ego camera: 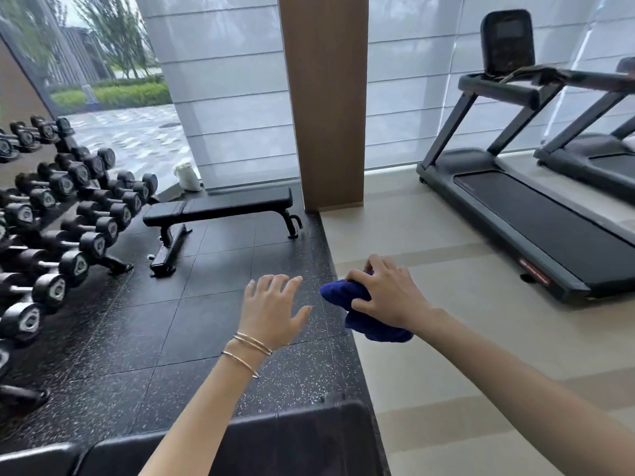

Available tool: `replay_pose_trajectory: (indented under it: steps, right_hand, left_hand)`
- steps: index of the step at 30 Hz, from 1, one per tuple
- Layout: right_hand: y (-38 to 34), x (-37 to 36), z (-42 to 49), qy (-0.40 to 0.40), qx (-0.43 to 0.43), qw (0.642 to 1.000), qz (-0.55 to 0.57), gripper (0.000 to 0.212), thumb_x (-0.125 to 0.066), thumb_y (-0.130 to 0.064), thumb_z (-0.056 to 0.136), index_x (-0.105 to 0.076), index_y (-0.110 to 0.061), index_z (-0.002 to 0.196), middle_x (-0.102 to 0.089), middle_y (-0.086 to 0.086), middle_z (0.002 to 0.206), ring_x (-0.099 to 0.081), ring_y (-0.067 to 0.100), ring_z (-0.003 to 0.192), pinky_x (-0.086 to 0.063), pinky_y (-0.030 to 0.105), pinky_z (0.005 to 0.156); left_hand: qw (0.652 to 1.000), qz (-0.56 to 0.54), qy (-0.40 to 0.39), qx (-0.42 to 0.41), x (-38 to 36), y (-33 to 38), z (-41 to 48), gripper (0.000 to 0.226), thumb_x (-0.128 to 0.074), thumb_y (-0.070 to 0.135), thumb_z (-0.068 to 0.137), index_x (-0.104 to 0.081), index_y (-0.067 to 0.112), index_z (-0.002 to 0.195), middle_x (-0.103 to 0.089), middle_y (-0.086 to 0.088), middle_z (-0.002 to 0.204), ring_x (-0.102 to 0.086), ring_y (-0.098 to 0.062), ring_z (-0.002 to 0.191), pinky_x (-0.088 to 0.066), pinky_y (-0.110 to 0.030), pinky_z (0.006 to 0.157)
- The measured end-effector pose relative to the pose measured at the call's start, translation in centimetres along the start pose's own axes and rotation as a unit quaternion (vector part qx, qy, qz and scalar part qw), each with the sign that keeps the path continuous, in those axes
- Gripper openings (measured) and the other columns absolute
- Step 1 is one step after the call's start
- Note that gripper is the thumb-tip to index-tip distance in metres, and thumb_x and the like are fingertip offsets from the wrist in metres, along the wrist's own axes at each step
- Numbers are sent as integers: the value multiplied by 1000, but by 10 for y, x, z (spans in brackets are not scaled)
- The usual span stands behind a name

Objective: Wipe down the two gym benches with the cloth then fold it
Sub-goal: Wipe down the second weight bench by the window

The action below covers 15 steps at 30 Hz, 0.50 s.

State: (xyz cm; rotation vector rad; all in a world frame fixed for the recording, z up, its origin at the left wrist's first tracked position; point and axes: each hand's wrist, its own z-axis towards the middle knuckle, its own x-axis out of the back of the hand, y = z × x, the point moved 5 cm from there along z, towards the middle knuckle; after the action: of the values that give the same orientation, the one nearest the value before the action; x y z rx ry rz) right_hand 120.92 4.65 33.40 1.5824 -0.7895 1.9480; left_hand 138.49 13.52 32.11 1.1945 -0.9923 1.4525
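Up in our right hand point(385, 297) we've got the blue cloth point(360, 310) bunched, fingers curled round it above the floor, left hand point(271, 310) spread and empty, and honestly it looks soft, light and floppy, so grabbing a fat wad should beat pinching a corner.

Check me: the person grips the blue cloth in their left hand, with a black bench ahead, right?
Not quite. The head view shows the blue cloth gripped in the right hand; the left hand is open and holds nothing. The black bench does stand ahead.
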Motion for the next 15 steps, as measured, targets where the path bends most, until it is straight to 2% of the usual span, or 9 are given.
replay_pose_trajectory:
  steps: [6, 15]
  right_hand:
    - [72, 12, 13, -6, 56, 998, 0, 34, -50, -46, 83, -50, -32, 114, -44, 5, 108, -41, 25, 99, -37, 38, 83]
    - [200, 38, 27, 10, 106, 994, -24, 36, -50, -47, 81, -51, -32, 114, -45, 5, 108, -42, 25, 96, -37, 37, 77]
  left_hand:
    - [998, -4, 13, 64, -10, 52, 36, 62, -39, 58, 89, -28, 31, 143, -38, 7, 143, -30, -17, 134, -21, -43, 115]
    - [995, -9, 17, 103, -28, 164, 97, 62, -38, 59, 89, -29, 30, 142, -40, 5, 143, -33, -18, 134, -24, -41, 115]
